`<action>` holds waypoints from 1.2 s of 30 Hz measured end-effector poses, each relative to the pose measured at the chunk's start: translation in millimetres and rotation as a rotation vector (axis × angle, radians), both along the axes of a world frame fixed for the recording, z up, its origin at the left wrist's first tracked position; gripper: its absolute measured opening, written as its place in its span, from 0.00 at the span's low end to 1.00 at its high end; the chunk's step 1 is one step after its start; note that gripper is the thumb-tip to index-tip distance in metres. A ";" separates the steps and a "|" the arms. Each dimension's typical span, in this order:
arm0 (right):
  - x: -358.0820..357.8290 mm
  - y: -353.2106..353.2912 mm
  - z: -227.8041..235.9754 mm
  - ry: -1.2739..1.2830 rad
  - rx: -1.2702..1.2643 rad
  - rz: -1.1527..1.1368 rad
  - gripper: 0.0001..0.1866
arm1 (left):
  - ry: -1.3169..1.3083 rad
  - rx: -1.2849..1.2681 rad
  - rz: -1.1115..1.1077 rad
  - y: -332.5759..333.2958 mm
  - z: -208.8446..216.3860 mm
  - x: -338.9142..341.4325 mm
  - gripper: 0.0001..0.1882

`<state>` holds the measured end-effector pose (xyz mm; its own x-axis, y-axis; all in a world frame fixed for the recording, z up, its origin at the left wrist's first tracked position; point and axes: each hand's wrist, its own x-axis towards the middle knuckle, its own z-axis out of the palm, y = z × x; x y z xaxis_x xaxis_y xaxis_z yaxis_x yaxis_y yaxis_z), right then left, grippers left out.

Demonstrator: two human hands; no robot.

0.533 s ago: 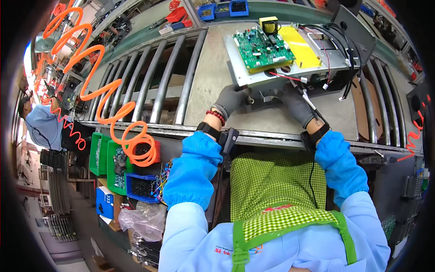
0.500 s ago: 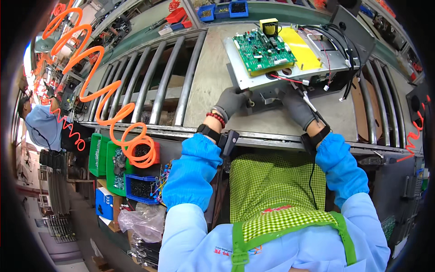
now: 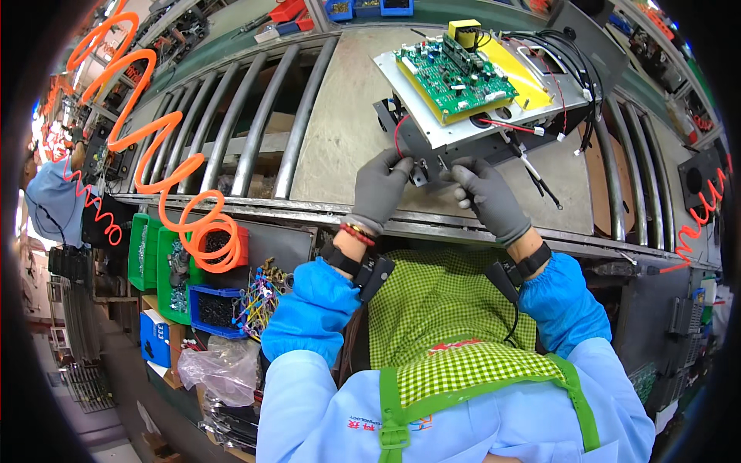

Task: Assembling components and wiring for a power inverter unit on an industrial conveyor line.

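A metal chassis [image 3: 494, 148] sits on the bench, turned at an angle. Its light metal plate [image 3: 432, 133] carries a green circuit board [image 3: 455, 81], a yellow sheet [image 3: 525, 81] and a yellow-wrapped transformer [image 3: 464, 32]. At the chassis's near left corner my left hand [image 3: 380, 189] is closed, with a thin red wire [image 3: 397, 137] running into its fingertips. My right hand [image 3: 490, 202] is just right of a small metal tab at the near edge, thumb and fingers pinched together; whatever they hold is too small to make out. Both hands wear grey gloves.
Black cables [image 3: 583, 62] hang over the chassis's right side. Metal rollers [image 3: 266, 116] flank the bench plate. An orange coiled hose [image 3: 174, 127] dangles at left, above green bins [image 3: 174, 282] and a blue bin [image 3: 216, 309] of small parts. Another person [image 3: 58, 201] is at far left.
The chassis has turned, its dark lower part now showing at the left corner. Both hands have come off its underside toward me and closer together. The red wire has come into sight at my left fingers.
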<state>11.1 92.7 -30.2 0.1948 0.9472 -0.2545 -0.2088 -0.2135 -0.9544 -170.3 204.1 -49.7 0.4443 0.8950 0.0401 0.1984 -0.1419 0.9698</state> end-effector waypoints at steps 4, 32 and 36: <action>-3.3 6.9 1.0 0.198 0.058 -0.049 0.21 | 0.038 0.358 0.089 -2.4 6.1 1.5 0.12; -4.7 -7.1 10.3 0.118 0.142 0.040 0.18 | -0.303 -0.102 -0.184 -27.7 29.6 24.1 0.16; -5.2 -6.8 13.0 0.183 0.191 0.036 0.19 | -0.259 0.012 -0.123 -30.0 33.4 28.9 0.16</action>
